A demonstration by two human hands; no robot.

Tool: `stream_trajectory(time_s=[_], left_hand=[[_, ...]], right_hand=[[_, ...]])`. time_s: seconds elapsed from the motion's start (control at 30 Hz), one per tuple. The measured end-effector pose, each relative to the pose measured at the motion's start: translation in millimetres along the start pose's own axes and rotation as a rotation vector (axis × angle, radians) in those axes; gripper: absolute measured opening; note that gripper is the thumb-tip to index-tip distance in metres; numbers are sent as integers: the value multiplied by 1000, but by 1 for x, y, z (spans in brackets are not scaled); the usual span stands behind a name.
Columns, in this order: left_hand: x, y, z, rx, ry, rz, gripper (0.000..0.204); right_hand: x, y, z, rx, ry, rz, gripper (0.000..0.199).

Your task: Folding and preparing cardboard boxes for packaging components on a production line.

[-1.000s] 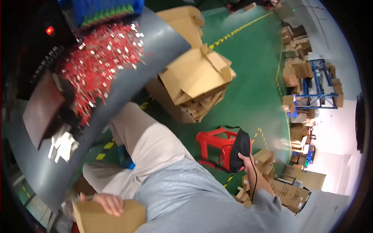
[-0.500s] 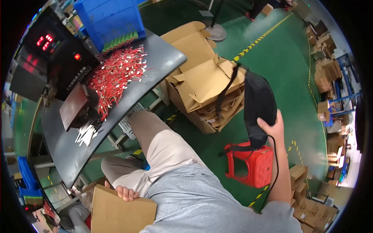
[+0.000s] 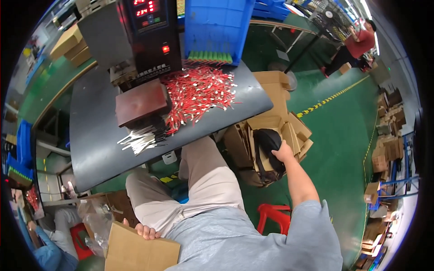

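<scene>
My right hand (image 3: 284,152) reaches out to the right, closed on a black strapped pack (image 3: 270,141). The pack rests in or on an open cardboard carton (image 3: 239,147) full of folded cardboard; how deep it sits I cannot tell. At the bottom left, my left hand (image 3: 148,231) has its fingers curled over the upper edge of a brown cardboard box (image 3: 141,253), held against my body. My legs are by the front edge of a dark worktable (image 3: 97,156).
A black machine (image 3: 151,40) with a red display stands on the worktable, beside a heap of red wires (image 3: 199,92) and a blue bin (image 3: 217,31). A red stool (image 3: 273,217) is at my right. Another person (image 3: 49,244) sits at lower left; someone stands far right.
My right hand has carried the black pack leftward to the open carton. The view has swung left, showing more of the table. My left hand keeps its hold on the box.
</scene>
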State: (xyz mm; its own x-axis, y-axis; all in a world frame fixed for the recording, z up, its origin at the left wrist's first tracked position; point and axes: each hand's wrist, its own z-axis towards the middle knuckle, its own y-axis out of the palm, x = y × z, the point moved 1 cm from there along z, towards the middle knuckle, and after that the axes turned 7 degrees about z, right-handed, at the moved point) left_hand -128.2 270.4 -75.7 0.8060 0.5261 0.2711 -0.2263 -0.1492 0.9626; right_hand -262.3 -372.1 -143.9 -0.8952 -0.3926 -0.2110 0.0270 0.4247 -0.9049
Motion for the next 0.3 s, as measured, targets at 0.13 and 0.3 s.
stream_trajectory(time_s=[0.13,0.3], left_hand=[[1,0,-8,35,-2,-8,84],[-8,-10,16,-44,52,-75,86]], right_hand=[[-12,17,-5,117,2,-45,67],[-54,20,-9,75,-57,-197,83]])
